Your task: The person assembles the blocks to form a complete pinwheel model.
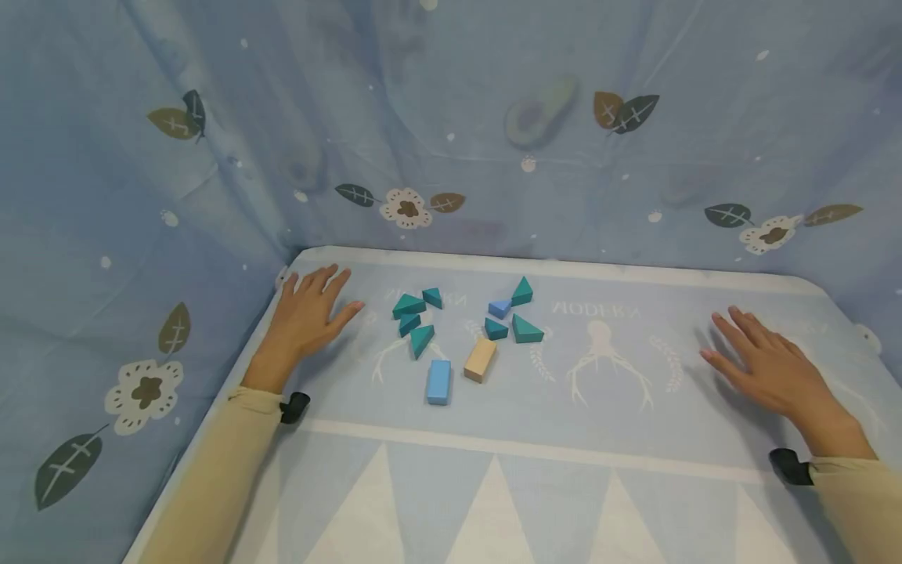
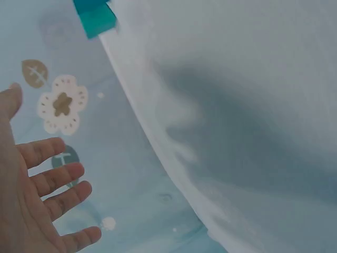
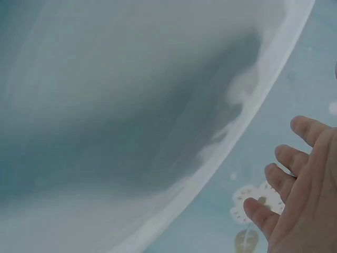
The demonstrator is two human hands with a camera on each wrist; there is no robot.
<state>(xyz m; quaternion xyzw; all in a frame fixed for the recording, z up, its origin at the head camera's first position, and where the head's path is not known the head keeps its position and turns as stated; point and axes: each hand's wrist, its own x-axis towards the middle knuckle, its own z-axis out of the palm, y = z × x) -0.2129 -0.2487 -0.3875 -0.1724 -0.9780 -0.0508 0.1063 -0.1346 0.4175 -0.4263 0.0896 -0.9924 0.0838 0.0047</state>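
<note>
Patterned blue cloth [image 1: 451, 117] hangs behind the pale, covered worktop [image 1: 550, 407]. We see the left hand [image 1: 303, 317] and right hand [image 1: 771, 364] with fingers spread, holding nothing. Near the left fingers, on their thumb side, lie teal triangular blocks [image 1: 409, 305]; farther from those fingers, between both hands, are a blue rectangular block [image 1: 438, 382] and a wood-coloured block [image 1: 481, 359]. We judge them all light, stiff and sturdy, best pinched across opposite flat sides. The left wrist view gives us the palm [image 2: 26, 200], which the head view hides; the right wrist view shows no blocks.
</note>
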